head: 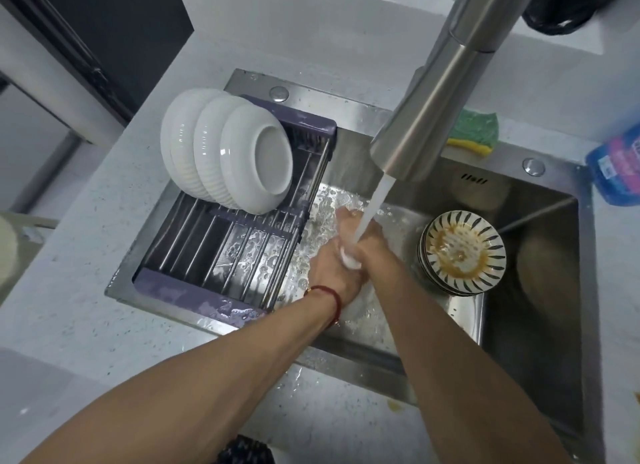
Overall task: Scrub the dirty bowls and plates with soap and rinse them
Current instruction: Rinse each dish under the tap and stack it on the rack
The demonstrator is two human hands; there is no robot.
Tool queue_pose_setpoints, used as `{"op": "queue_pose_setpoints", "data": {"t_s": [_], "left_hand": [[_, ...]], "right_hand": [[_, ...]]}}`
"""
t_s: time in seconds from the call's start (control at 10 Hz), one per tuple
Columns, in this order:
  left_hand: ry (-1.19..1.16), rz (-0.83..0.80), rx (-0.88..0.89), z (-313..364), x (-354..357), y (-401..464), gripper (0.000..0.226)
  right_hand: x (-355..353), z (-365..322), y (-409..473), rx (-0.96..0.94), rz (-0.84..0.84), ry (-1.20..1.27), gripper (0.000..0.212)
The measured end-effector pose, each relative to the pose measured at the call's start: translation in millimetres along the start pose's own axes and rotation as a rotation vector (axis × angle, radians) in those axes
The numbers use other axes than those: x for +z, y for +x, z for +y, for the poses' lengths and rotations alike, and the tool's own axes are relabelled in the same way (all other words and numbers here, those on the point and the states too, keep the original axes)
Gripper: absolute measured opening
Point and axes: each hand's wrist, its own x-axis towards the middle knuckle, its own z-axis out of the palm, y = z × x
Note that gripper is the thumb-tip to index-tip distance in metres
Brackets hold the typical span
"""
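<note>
My left hand and my right hand are pressed together in the sink under the running water stream. White foam or splash shows where they meet, and I see no dish between them. A stack of dirty bowls with dark stripes and brown residue stands in the sink just right of my hands. Three clean white bowls lean on edge in the purple drying rack across the sink's left half.
The steel faucet reaches over the sink from the upper right. A green and yellow sponge lies on the back ledge. A blue package sits at the right edge. Grey countertop surrounds the sink.
</note>
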Motion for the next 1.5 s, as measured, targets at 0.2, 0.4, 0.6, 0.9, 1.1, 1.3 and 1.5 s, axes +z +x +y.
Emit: {"op": "queue_pose_setpoints", "data": {"t_s": [0.2, 0.4, 0.6, 0.9, 1.1, 1.3, 1.5], "left_hand": [[-0.392, -0.049, -0.170, 12, -13, -3, 0.043], [-0.703, -0.090, -0.383, 19, -28, 20, 0.069], [-0.255, -0.135, -0.328, 0, 17, 41, 0.062], [-0.683, -0.153, -0.448, 11, -1, 21, 0.063], [-0.601, -0.102, -0.501, -10, -17, 30, 0.060], [-0.760, -0.110, -0.516, -2, 3, 23, 0.040], [-0.751, -0.012, -0.528, -3, -12, 44, 0.042]], "right_hand": [[-16, -2, 10, -0.002, -0.025, 0.161, 0.053], [-41, 85, -13, 0.341, -0.162, 0.757, 0.058], [-46, 93, -47, 0.257, 0.124, 1.090, 0.043], [-14, 57, -84, -0.510, 0.149, -0.163, 0.009], [-48, 88, -82, -0.489, 0.000, -0.334, 0.049], [-17, 51, -27, -0.409, -0.111, -0.656, 0.071], [-50, 86, -64, -0.800, -0.306, -0.637, 0.055]]}}
